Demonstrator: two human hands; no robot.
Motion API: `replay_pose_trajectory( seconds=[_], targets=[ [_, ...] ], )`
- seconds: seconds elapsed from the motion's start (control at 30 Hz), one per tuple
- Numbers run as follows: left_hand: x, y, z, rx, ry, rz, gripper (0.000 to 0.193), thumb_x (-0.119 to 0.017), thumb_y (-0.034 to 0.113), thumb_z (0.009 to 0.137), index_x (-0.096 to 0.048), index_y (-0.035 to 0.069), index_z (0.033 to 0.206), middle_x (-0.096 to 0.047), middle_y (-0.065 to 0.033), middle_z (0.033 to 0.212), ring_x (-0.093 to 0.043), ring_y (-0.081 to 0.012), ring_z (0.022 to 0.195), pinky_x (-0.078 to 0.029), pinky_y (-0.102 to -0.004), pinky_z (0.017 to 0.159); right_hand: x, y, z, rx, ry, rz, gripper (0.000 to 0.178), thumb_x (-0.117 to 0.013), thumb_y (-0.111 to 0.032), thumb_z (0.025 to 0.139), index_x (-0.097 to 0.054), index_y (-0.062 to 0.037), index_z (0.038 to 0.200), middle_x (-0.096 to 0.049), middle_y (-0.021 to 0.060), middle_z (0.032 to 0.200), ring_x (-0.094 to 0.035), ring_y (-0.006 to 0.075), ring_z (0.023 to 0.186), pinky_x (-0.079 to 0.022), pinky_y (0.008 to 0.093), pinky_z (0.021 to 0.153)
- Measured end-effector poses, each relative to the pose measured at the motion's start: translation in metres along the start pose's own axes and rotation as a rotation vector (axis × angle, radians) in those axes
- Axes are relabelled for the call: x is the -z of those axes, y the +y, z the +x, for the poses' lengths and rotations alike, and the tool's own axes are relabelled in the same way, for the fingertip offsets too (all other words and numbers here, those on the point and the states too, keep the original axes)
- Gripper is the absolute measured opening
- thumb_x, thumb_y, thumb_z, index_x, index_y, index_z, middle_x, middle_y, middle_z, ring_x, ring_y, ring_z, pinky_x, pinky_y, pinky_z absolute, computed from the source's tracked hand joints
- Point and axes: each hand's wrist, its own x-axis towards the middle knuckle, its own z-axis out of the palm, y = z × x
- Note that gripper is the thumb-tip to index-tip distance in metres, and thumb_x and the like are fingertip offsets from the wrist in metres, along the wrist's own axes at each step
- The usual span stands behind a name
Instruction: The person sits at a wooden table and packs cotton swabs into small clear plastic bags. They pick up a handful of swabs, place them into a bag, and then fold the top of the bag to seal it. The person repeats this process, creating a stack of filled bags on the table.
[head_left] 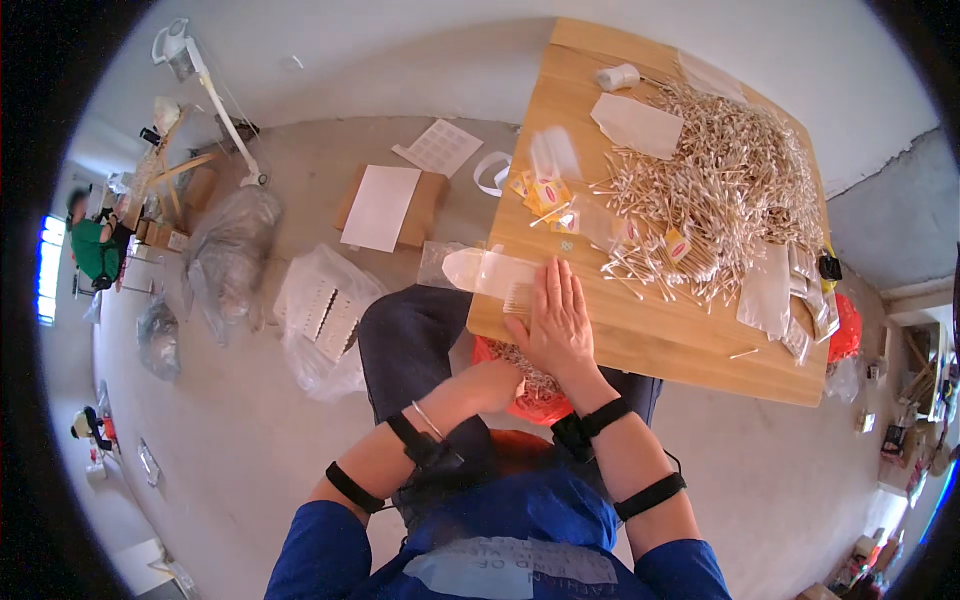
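Observation:
My right hand (560, 322) lies flat on the near left corner of the wooden table (680, 362), fingers stretched out. Beneath and beside it is a clear plastic pouch (490, 270) with a few cotton swabs (517, 297) showing at its right end; part is hidden by the hand. Lower down, my left hand (492, 385) is at a red plastic bag (545, 408) of cotton swabs between my legs; its fingers are blurred and partly hidden. A large heap of loose cotton swabs (720, 190) covers the table's far right part.
Yellow-and-white cards (545, 190) and clear bags (766, 290) lie around the heap. A white roll (617, 77) stands near the table's far edge. On the floor are a cardboard box (425, 210) and plastic sacks (235, 250). A person in green (92, 245) sits far left.

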Motion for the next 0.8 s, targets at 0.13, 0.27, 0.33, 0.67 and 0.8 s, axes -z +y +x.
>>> replay_pose_trajectory(
  seconds=[0.13,0.27,0.33,0.67,0.8],
  targets=[
    [0.068,-0.006,0.014,-0.060,0.263,-0.241,0.015,-0.061,0.016,0.086,-0.065,0.002,0.085,-0.066,-0.0196,0.080,-0.066,-0.0344,0.074,-0.051,-0.0416,0.067,-0.008,0.005,-0.001,0.016,-0.003,-0.073,0.083,-0.048,-0.050,0.089,-0.028,0.0100,0.142,-0.023,0.0258,0.152,-0.020,0.0368,0.143,-0.014,0.0447,0.118],
    [0.104,-0.020,0.063,0.002,0.931,-0.206,0.016,-0.065,0.018,0.085,-0.064,0.004,0.092,-0.064,-0.0169,0.083,-0.064,-0.0326,0.076,-0.051,-0.0389,0.068,0.008,-0.004,0.001,0.009,-0.045,-0.017,0.082,-0.048,-0.050,0.088,-0.029,0.0100,0.142,-0.023,0.0265,0.151,-0.020,0.0373,0.143,-0.015,0.0449,0.118],
    [0.103,-0.033,0.092,-0.035,1.099,-0.122,0.016,-0.066,0.017,0.085,-0.064,0.005,0.094,-0.063,-0.0163,0.086,-0.063,-0.0338,0.080,-0.051,-0.0401,0.070,0.010,-0.005,0.002,0.007,-0.040,0.000,0.082,-0.049,-0.049,0.088,-0.029,0.0106,0.141,-0.024,0.0276,0.150,-0.021,0.0386,0.142,-0.016,0.0460,0.117],
    [0.101,-0.036,0.104,-0.007,1.103,-0.133,0.008,-0.058,0.011,0.089,-0.058,0.003,0.088,-0.060,-0.0165,0.089,-0.060,-0.0381,0.086,-0.049,-0.0450,0.074,0.011,-0.005,0.002,-0.005,-0.055,0.013,0.083,-0.052,-0.047,0.087,-0.028,0.0107,0.141,-0.025,0.0274,0.150,-0.021,0.0385,0.142,-0.016,0.0456,0.118],
    [0.099,-0.042,0.082,-0.033,1.057,-0.097,0.008,-0.058,0.011,0.089,-0.057,0.003,0.087,-0.059,-0.0167,0.090,-0.059,-0.0389,0.085,-0.048,-0.0459,0.073,0.009,-0.004,0.002,-0.017,-0.054,0.012,0.083,-0.051,-0.048,0.087,-0.028,0.0104,0.142,-0.024,0.0262,0.151,-0.020,0.0373,0.143,-0.014,0.0444,0.119]
  ],
)
